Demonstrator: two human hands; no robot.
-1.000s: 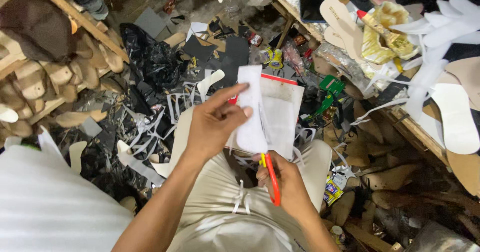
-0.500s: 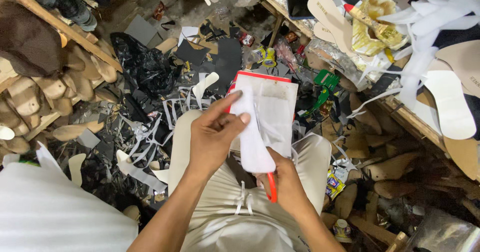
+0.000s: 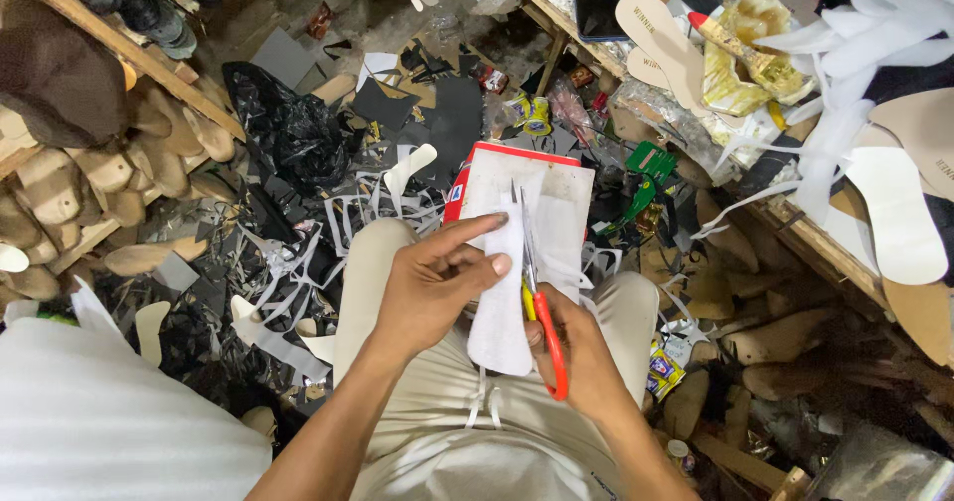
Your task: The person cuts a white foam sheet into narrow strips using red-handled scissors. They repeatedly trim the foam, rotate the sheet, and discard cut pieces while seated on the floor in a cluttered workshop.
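My left hand (image 3: 437, 282) pinches a white sole-shaped sheet piece (image 3: 502, 307) over my lap, index finger stretched along its top. In my right hand (image 3: 581, 362) are scissors (image 3: 537, 292) with red and yellow handles, their blades pointing up along the piece's right edge. Under both lies a white board with a red rim (image 3: 556, 198) resting on my knees.
White strips and black offcuts litter the floor (image 3: 298, 252). Wooden shoe lasts (image 3: 60, 183) fill a rack at the left. A bench at the right holds white insoles (image 3: 894, 213), a brush (image 3: 735, 44) and a yellow tin. A white foam sheet (image 3: 89, 412) lies at lower left.
The white piece has turned upright and come lower over my lap. The scissors, held low before, now lie with blades up along the piece's edge.
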